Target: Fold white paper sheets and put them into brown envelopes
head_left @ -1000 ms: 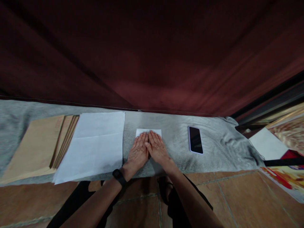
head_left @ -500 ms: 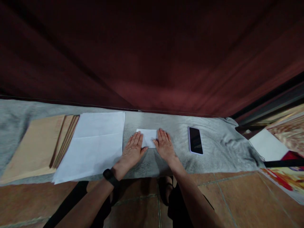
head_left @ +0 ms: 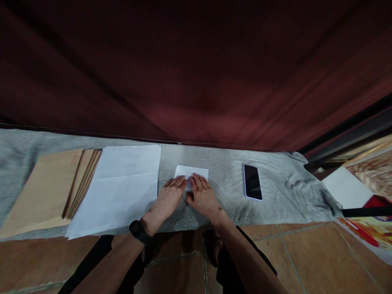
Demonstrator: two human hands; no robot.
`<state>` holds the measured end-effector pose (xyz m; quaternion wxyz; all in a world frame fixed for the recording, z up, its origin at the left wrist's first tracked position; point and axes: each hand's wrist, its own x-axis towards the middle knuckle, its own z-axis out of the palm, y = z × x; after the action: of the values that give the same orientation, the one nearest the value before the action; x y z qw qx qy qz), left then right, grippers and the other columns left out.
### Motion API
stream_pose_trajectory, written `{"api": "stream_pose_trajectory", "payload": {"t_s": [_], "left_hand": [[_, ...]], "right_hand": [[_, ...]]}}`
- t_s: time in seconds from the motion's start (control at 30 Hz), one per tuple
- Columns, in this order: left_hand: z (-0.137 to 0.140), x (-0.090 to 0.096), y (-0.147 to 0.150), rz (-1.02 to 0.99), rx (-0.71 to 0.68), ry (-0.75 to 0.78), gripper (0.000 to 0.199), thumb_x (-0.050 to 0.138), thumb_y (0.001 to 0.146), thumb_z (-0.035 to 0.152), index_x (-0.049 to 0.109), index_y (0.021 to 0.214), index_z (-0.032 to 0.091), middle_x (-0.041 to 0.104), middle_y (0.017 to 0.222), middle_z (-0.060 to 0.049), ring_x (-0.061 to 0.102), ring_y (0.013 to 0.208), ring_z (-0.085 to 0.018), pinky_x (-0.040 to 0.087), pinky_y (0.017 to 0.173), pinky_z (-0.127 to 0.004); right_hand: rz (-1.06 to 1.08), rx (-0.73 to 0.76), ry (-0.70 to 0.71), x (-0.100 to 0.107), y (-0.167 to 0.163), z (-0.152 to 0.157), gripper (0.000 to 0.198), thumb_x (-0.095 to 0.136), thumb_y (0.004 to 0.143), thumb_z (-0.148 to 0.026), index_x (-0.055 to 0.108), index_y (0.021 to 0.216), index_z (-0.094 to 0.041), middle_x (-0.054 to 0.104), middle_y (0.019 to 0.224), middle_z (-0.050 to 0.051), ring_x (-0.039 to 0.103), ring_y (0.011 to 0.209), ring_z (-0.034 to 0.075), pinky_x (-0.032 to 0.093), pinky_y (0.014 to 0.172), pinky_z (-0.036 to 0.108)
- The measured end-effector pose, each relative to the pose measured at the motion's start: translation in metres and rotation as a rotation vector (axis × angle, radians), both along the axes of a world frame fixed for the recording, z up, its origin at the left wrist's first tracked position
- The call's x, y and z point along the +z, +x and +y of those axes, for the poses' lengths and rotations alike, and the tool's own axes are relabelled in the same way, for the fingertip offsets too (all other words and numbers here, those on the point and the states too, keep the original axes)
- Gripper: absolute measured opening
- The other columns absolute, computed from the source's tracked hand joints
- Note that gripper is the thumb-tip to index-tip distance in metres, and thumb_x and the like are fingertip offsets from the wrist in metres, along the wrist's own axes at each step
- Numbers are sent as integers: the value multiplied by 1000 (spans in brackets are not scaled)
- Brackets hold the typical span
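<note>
The small white paper (head_left: 192,169) lay flat at the centre of the frame, slightly below mid-height, on a grey cloth (head_left: 225,167). Both hands rested on it. The left hand (head_left: 170,198) covered the lower left part of the paper, its fingers close together and extended; its thumb could not be made out clearly. The right hand (head_left: 204,199) covered the lower right part, fingers extended side by side, with the thumb bent near the paper's lower edge. Neither hand was seen clamped on the paper; whether the thumbs touched it could not be determined. The far strip of the paper was exposed above the fingertips.

A black wristband (head_left: 141,232) was noted on the left wrist. Large white sheets (head_left: 127,192) lay left of centre, beside overlapping brown envelopes (head_left: 45,185) at the left of the frame. A phone (head_left: 252,181), its screen dark, lay right of centre. Dark red fabric (head_left: 196,102) filled the upper frame; tiled floor (head_left: 306,253) showed along the bottom.
</note>
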<state>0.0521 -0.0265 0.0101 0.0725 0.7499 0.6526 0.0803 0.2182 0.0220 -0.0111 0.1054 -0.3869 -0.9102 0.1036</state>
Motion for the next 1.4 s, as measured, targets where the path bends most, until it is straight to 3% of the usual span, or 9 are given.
{"api": "stream_pose_trajectory", "payload": {"t_s": [0.17,0.47,0.57,0.67,0.8,0.93,1.1,1.23,1.4], "left_hand": [[-1,1,-5,59,83,2,50,46,92,3,62,139,10,52,156,-22,52,143,-32,48,114,-46],[3,14,-5,15,113,109,38,45,94,6,73,118,16,71,132,-15,67,122,-31,56,102,-45],[5,19,-7,-227,178,346,43,51,98,18,61,140,20,54,155,-13,55,140,-30,48,114,-46],[12,17,-10,-603,366,465,72,63,96,38,34,160,22,37,167,-15,45,148,-32,45,116,-49],[19,7,-7,-1195,565,149,82,71,87,48,39,156,17,62,141,-18,63,128,-31,54,104,-46],[18,-1,0,-1544,585,-137,80,78,78,43,51,147,16,73,117,-12,70,104,-26,59,88,-40],[23,-11,-19,-1219,427,-28,59,66,78,26,63,135,17,75,96,-4,67,76,-18,57,72,-31],[29,-14,-37,-844,231,-80,47,57,79,18,72,124,19,78,101,-6,70,84,-21,58,77,-34],[36,-13,-33,-638,181,-119,50,54,80,10,72,126,17,78,111,-8,72,97,-23,57,92,-38]], "right_hand": [[-35,-21,9,1,-6,0,61,58,97,-30,51,150,-1,44,161,23,43,150,32,32,126,45],[86,-76,-35,9,-8,1,47,50,98,-17,58,144,-9,59,149,20,58,136,30,43,117,44],[410,-169,-180,19,-5,8,39,42,102,-17,66,133,-16,70,135,14,68,121,25,51,107,39],[950,-323,-447,26,-4,18,29,50,102,-35,73,111,-21,79,110,6,73,100,21,56,94,34],[1589,-466,-904,23,-11,22,18,72,83,-36,70,94,-22,79,91,-1,72,86,17,58,86,29],[1678,-490,-1087,9,-17,14,20,72,75,-27,68,94,-23,80,93,1,73,93,18,59,87,30],[1363,-483,-922,-9,4,21,32,56,85,-37,67,109,-19,78,111,12,74,103,26,62,85,38],[1197,-591,-735,-16,33,41,41,52,90,-45,66,117,-17,77,109,13,74,99,25,60,85,39],[1103,-636,-488,-15,37,48,39,50,90,-41,69,113,-17,75,110,10,70,101,24,57,91,39]]}}
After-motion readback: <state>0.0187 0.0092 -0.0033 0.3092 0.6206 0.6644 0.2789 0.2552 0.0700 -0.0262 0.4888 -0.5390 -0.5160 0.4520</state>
